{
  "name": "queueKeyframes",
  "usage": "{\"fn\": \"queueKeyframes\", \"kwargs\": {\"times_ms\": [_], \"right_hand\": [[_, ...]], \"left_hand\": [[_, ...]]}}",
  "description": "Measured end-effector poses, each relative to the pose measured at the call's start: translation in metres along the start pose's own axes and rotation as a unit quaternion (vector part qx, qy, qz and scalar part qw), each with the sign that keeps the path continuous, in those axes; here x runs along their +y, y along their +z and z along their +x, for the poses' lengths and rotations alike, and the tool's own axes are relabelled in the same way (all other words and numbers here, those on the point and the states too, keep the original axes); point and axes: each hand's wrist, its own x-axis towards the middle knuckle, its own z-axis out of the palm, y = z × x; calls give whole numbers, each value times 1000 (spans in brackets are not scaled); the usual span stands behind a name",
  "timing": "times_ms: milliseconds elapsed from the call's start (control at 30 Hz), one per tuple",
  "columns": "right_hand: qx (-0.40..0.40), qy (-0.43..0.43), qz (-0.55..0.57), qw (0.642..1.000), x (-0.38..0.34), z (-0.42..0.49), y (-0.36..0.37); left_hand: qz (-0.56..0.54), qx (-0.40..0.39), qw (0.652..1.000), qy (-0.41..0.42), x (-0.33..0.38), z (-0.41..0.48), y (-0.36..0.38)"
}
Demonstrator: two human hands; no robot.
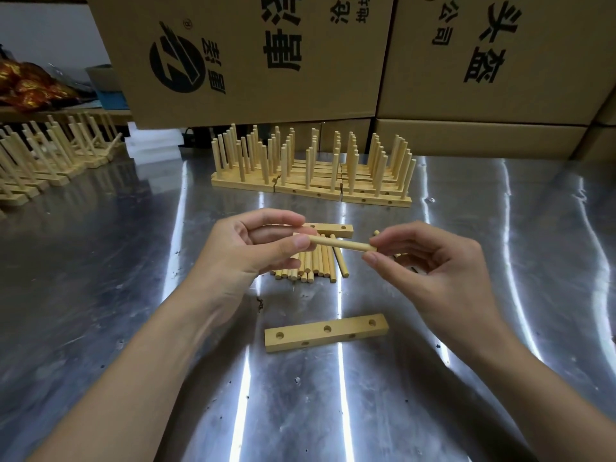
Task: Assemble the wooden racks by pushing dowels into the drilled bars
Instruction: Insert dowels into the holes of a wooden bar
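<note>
As left hand (248,243), right hand (430,261) pinch dowel (340,244), axis crosswise.

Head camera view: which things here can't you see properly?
- Pile of loose pale wooden dowels, head view: far ends hidden behind the left hand and the held wooden dowel.
- Far drilled wooden bar, head view: left end behind that hand.
- Brown cardboard boxes, head view: printing cut by the top edge.

Table (100,261) glossy scratched metal; dowel (340,244) smooth pale wood.
</note>
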Motion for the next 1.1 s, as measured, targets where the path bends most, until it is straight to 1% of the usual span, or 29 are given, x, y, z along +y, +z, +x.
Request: {"fn": "queueKeyframes", "kwargs": {"times_ms": [133, 200, 267, 367, 433, 500, 533, 567, 633, 667, 700, 733, 767, 800, 833, 900, 933, 967, 1000, 1100], "right_hand": [[-4, 2, -15, 1000, -2, 0, 0], [-16, 3, -42, 999, -3, 0, -1], [-55, 18, -90, 994, -3, -1, 0], [-132, 62, -144, 979, 1, -5, 6], [-133, 61, -172, 974, 3, -5, 8], [-99, 77, -171, 977, 5, -2, 3], [-86, 91, -164, 978, 5, 0, -1], [-78, 105, -152, 980, 5, 2, -4], [-71, 126, -106, 984, 4, 4, -10], [-70, 137, -77, 985, 4, 5, -12], [-67, 149, -47, 986, 3, 5, -13], [-63, 156, -15, 986, 1, 6, -13], [-63, 156, 19, 986, -3, 6, -13], [-70, 149, 51, 985, -7, 6, -12], [-80, 138, 73, 984, -11, 5, -12], [-94, 109, 91, 985, -21, 2, -11], [-94, 95, 93, 987, -25, -1, -9], [-91, 83, 93, 988, -30, -3, -7], [-86, 73, 90, 990, -34, -5, -5], [-44, 41, 29, 998, -39, -8, 1]], "left_hand": [[-15, -21, 1000, -6, -1, 0, -3], [-11, -27, 1000, -7, -1, 0, -3], [31, -36, 999, -1, -4, 0, 1], [86, -74, 994, 10, -9, -2, 11], [116, -92, 989, 16, -6, -2, 13], [198, -106, 975, 4, 3, -3, 6], [268, -122, 956, -17, 9, -5, 0], [348, -150, 924, -48, 13, -7, -6], [491, -217, 836, -118, 15, -13, -11], [540, -233, 797, -138, 14, -15, -9], [568, -234, 777, -139, 13, -16, -7], [573, -228, 777, -124, 13, -15, -4], [560, -219, 793, -101, 14, -14, -2], [524, -205, 823, -79, 16, -12, -1], [469, -190, 860, -62, 18, -11, 0], [318, -167, 933, -39, 19, -9, 1], [241, -155, 957, -37, 17, -9, 1], [181, -142, 972, -39, 14, -10, 2], [141, -134, 980, -43, 11, -9, 3], [79, -151, 984, -59, 7, -8, 9]]}}
